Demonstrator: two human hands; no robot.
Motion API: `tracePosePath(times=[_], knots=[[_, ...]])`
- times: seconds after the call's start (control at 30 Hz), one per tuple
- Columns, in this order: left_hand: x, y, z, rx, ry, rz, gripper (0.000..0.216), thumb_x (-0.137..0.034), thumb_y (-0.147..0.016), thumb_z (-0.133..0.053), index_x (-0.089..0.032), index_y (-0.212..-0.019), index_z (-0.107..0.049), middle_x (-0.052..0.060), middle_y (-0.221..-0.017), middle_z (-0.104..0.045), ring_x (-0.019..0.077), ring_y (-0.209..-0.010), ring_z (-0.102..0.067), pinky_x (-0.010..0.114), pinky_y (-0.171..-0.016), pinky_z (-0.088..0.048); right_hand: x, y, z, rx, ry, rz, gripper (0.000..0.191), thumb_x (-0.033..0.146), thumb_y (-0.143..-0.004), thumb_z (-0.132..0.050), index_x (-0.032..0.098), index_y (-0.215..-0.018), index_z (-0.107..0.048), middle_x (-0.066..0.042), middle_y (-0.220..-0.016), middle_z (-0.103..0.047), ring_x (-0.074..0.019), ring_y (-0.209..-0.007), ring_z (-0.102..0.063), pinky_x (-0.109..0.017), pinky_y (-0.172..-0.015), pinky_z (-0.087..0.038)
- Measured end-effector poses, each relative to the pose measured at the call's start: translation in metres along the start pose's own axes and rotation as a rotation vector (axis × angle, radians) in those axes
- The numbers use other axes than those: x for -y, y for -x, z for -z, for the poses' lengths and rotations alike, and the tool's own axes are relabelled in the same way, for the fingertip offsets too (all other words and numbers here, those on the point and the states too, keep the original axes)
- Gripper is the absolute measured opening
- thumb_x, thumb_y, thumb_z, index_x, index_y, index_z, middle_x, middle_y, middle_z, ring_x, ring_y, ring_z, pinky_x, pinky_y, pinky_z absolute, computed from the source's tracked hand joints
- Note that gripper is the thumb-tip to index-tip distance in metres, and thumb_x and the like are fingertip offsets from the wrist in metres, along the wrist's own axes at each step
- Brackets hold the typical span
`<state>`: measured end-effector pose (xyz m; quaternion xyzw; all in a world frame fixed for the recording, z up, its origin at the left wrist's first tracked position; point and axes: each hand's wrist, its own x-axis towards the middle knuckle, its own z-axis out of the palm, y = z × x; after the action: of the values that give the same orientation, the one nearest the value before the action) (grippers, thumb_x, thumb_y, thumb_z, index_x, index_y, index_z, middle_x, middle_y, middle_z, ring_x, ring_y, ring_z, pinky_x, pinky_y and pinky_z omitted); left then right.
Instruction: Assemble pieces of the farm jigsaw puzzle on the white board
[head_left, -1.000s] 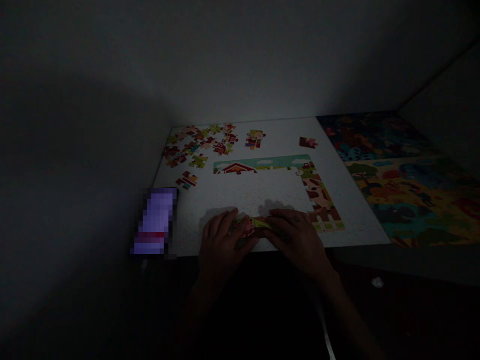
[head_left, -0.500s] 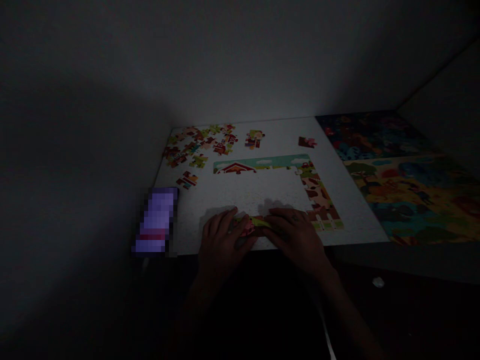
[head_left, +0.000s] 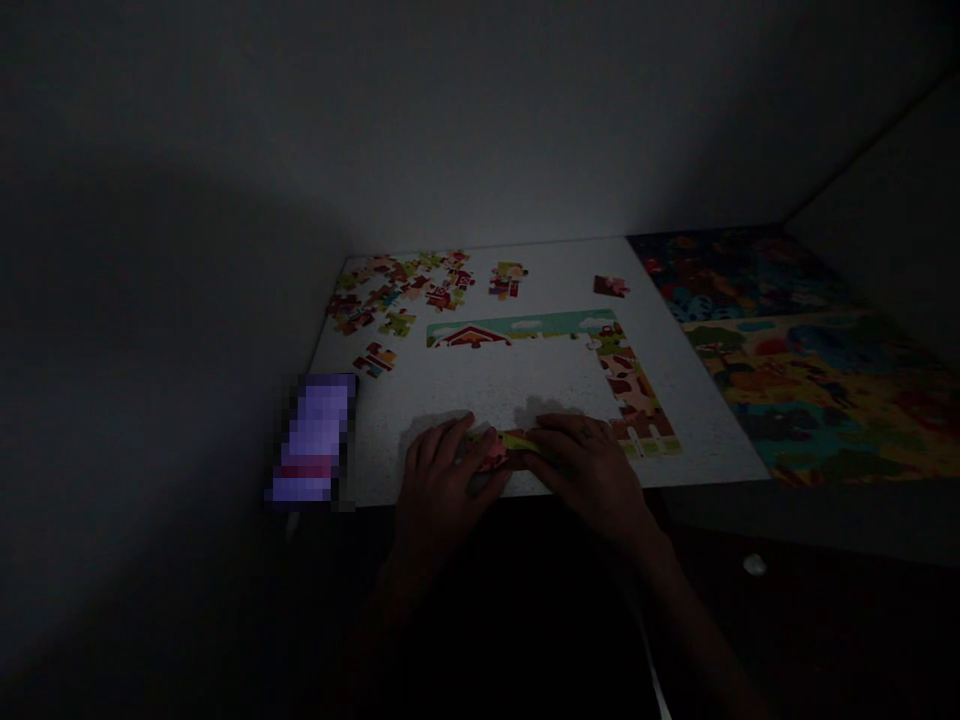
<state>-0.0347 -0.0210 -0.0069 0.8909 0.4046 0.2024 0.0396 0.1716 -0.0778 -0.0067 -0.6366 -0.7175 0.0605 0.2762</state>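
Note:
A partly built farm puzzle (head_left: 525,328) lies on the white table (head_left: 697,400), with its top strip and right side joined. At the near edge my left hand (head_left: 442,480) and my right hand (head_left: 592,470) rest side by side, fingers bent down onto a few puzzle pieces (head_left: 504,448) between them. The left hand presses a pink and red piece, the right hand a green one. Both hands cover part of the bottom row.
Several loose pieces (head_left: 401,285) are heaped at the far left, with a small joined cluster (head_left: 508,279) and a single piece (head_left: 611,287) farther right. A blurred-out phone (head_left: 313,440) lies at the left edge. Finished colourful puzzles (head_left: 795,350) cover the right side. Walls close the back.
The hands stay on the same pieces at the near edge; only the view has shifted slightly.

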Motion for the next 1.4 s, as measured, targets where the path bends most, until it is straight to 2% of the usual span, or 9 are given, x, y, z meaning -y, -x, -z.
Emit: tracePosePath(times=[0.77,1.1,1.4], knots=[[-0.0020,-0.0009,0.0034,0.002,0.014,0.013,0.039,-0.042,-0.088,-0.062,-0.025,-0.123,-0.065,0.010,-0.135,-0.059,0.0300,-0.120,-0.053,0.049,-0.101,-0.042,-0.0018,0.0008,-0.0013,0.009,0.012,-0.002,0.023,0.036,-0.092,-0.061,0.025,-0.110,-0.069,-0.008,-0.118,-0.067,-0.0263,-0.107,-0.060,-0.046,-0.091,-0.048],[-0.0004,0.0011,0.0044,0.019,0.028,0.003,0.045,-0.044,-0.090,-0.060,-0.027,-0.131,-0.060,0.009,-0.138,-0.056,0.0298,-0.122,-0.052,0.049,-0.102,-0.042,-0.0033,0.0014,-0.0021,-0.010,0.008,0.017,0.027,0.039,-0.092,-0.060,0.025,-0.113,-0.068,-0.008,-0.117,-0.067,-0.0267,-0.107,-0.060,-0.047,-0.091,-0.048],[0.0019,0.0036,0.0056,-0.016,0.086,-0.042,0.028,-0.028,-0.094,-0.054,-0.030,-0.118,-0.068,0.007,-0.132,-0.059,0.0255,-0.117,-0.054,0.045,-0.098,-0.044,-0.0010,0.0006,-0.0001,0.009,0.001,-0.005,0.024,0.035,-0.092,-0.061,0.025,-0.112,-0.068,-0.008,-0.119,-0.067,-0.0264,-0.108,-0.060,-0.046,-0.091,-0.048]])
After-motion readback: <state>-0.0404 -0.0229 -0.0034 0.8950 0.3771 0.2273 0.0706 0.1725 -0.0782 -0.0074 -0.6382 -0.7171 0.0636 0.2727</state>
